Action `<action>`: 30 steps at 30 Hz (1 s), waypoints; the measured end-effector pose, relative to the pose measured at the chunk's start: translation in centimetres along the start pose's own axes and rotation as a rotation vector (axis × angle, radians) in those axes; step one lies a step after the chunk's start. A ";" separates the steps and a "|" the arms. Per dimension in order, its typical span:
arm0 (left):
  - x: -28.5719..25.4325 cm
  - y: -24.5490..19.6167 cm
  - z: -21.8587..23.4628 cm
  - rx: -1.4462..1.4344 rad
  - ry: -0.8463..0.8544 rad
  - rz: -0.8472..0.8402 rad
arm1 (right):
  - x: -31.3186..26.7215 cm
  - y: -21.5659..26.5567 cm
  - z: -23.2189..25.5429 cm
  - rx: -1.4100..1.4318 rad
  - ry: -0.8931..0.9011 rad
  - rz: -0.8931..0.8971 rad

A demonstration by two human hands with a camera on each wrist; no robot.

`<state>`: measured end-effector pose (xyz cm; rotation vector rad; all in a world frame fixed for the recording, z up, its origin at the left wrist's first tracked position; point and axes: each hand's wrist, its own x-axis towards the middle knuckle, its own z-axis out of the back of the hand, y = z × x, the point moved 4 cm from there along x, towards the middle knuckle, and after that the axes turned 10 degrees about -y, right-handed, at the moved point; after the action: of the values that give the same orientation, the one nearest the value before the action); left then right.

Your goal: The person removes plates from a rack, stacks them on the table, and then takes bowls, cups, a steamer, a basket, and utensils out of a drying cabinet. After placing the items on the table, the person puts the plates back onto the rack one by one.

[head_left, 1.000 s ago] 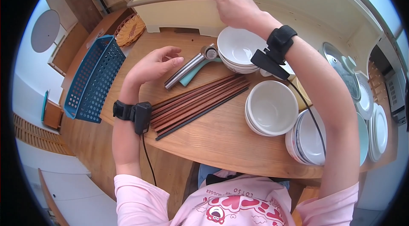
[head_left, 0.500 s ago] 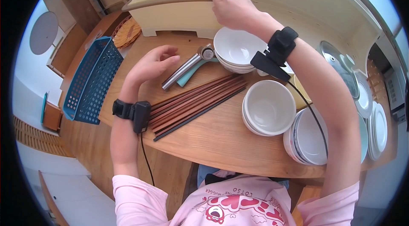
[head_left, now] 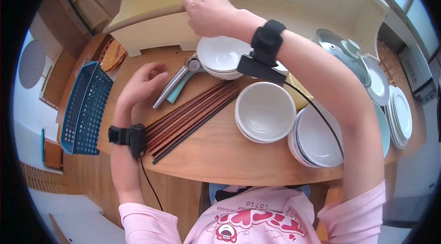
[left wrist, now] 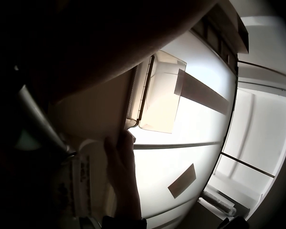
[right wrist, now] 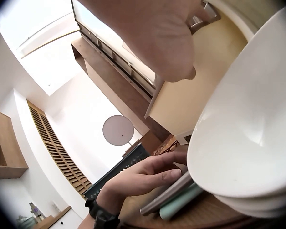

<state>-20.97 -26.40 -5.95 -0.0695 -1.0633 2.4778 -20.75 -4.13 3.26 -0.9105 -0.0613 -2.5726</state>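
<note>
In the head view my right hand (head_left: pixel 212 14) grips the near rim of a cream plastic bin (head_left: pixel 161 30), fingers over its grey edge. Its palm is just above a stack of white bowls (head_left: pixel 225 55). My left hand (head_left: pixel 142 83), fingers loosely bent and holding nothing, hovers at the table's left side. Beside it lie a silver metal tube (head_left: pixel 172 85) with a round end and a mint-green handled thing (head_left: pixel 179 88). Brown chopsticks (head_left: pixel 193 120) lie in a fanned bundle near the left wrist. The right wrist view shows the right thumb (right wrist: pixel 181 71) against the bin.
More white bowls (head_left: pixel 265 110) stand in stacks to the right, with a glass lid (head_left: pixel 340 51) and several plates (head_left: pixel 399 115) beyond. A larger cream shell (head_left: pixel 298 0) rises at the back. Left of the wooden table (head_left: pixel 220 161) is a blue perforated basket (head_left: pixel 87 110).
The head view has swung, so the table's contents appear farther left. More of the bin's yellowish inside shows. The right hand keeps its hold on the rim; the left stays beside the metal tube.
</note>
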 end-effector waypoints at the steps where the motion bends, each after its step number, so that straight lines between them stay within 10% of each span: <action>1: 0.0 0.0 0.0 0.014 -0.003 0.006 | -0.1 0.1 0.1 -0.005 0.042 0.011; 15: 0.7 1.6 -0.1 -0.052 0.016 -0.038 | -0.8 0.4 1.1 -0.043 0.029 0.118; 30: -0.1 -1.2 4.9 0.090 -0.104 -0.088 | -6.9 2.9 13.9 0.009 0.173 0.235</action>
<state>-21.46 -29.04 -1.69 0.1326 -0.9735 2.4682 -6.51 -1.82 9.73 -0.6461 0.0791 -2.4176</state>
